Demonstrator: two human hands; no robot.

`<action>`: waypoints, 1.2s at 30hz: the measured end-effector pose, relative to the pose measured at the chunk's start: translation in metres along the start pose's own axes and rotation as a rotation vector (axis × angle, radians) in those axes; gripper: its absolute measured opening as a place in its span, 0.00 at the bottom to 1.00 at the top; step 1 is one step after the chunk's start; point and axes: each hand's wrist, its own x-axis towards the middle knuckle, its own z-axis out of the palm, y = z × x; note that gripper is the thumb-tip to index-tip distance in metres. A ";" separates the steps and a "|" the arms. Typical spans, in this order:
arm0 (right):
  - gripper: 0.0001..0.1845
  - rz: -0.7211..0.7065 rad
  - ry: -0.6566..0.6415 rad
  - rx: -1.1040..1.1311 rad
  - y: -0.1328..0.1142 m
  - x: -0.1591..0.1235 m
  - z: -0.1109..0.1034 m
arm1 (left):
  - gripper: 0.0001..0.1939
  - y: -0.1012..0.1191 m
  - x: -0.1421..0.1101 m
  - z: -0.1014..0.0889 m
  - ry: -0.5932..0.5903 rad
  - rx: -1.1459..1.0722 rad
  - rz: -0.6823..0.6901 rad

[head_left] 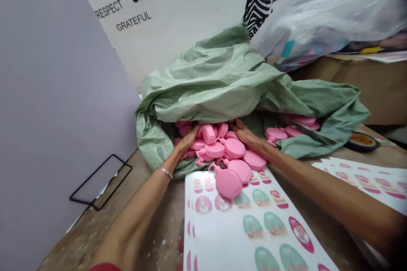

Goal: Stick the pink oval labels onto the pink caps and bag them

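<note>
My left hand (pixel 190 137) reaches into the mouth of a green plastic sack (pixel 210 89), along the left side of a heap of pink plastic pieces (pixel 234 148). These are flat and round, with a short neck and hooked tip. On the right side of the heap is my right hand (pixel 243 132), also inside the sack's mouth. Both hands look open, fingers stretched forward along the pieces; the fingertips are partly hidden. Several pieces spill onto printed sticker sheets (pixel 222 237) in front, and others lie in the sack's right fold.
More sticker sheets (pixel 365 178) lie at the right, near a roll of black tape (pixel 362 142). Behind stand a cardboard box (pixel 375 89) and a clear plastic bag (pixel 333 8). A black wire frame (pixel 101 182) rests by the left wall.
</note>
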 end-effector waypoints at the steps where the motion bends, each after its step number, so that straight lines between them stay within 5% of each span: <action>1: 0.15 -0.005 -0.017 0.009 -0.007 -0.009 -0.003 | 0.22 0.006 -0.009 -0.006 -0.033 -0.014 0.009; 7: 0.18 -0.075 0.015 -0.003 -0.048 -0.066 -0.044 | 0.21 0.050 -0.066 -0.033 -0.144 -0.047 0.097; 12: 0.18 -0.125 0.118 -0.085 -0.083 -0.149 -0.072 | 0.15 0.082 -0.141 -0.038 0.172 0.001 0.106; 15: 0.14 -0.170 -0.053 -0.153 -0.098 -0.207 -0.063 | 0.15 0.095 -0.209 -0.018 0.329 0.003 0.046; 19: 0.19 -0.029 -0.148 -0.275 -0.114 -0.257 -0.039 | 0.12 0.108 -0.290 0.025 0.261 -0.042 -0.076; 22: 0.25 -0.004 -0.154 -0.311 -0.127 -0.273 -0.030 | 0.17 0.116 -0.325 0.042 0.393 -0.016 -0.102; 26: 0.35 -0.225 -0.347 -0.324 -0.143 -0.287 -0.031 | 0.13 0.125 -0.357 0.037 0.609 -0.099 -0.191; 32: 0.32 -0.194 -0.461 -0.475 -0.156 -0.295 -0.031 | 0.15 0.134 -0.393 0.043 0.215 -0.372 -0.345; 36: 0.35 -0.065 -0.437 -0.470 -0.150 -0.297 -0.027 | 0.19 0.136 -0.386 0.060 0.241 -0.309 -0.329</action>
